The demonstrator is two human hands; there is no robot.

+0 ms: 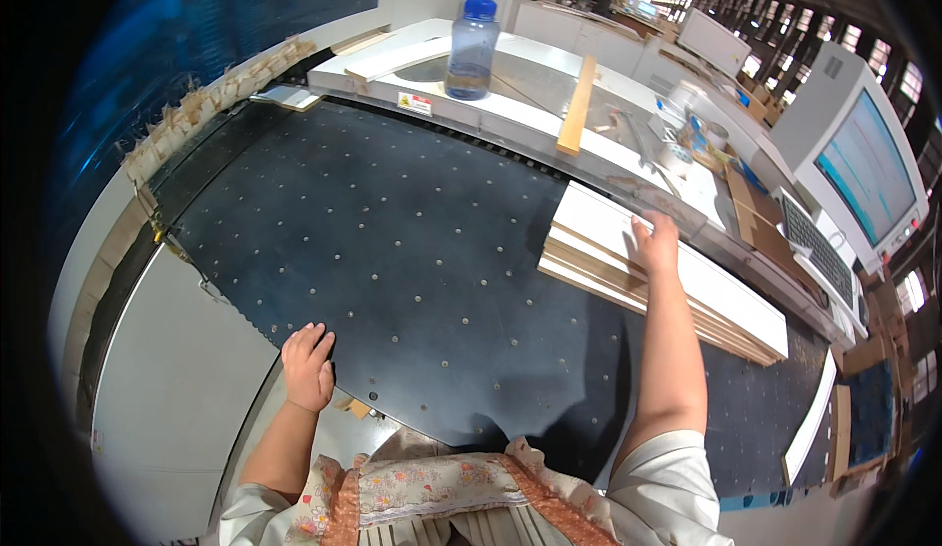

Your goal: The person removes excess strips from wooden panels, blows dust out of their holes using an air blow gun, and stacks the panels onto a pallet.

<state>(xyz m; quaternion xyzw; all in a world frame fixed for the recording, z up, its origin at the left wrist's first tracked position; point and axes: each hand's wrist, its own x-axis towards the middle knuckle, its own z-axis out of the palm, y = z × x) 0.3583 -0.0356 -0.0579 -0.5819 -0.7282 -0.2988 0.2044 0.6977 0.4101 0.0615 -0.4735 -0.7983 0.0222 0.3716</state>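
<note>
A stack of several long white boards [721,286] with tan edges lies on the dark machine table [373,203], running slantwise to the right. My right hand [659,247] reaches across the stack and grips the top board along its far edge. Its thumb shows on the left, while the other fingers curl over the edge and are partly hidden. My left hand [308,364] lies at the table's near edge, palm down with its fingers stretched out, holding nothing.
Behind the table, a white ledge carries a blue-capped bottle [473,51] and a yellowish strip [578,104]. A monitor [868,158] and keyboard [819,249] stand at the right. A narrow white strip [811,416] lies far right; a bristly fringe [211,104] borders the left machine opening.
</note>
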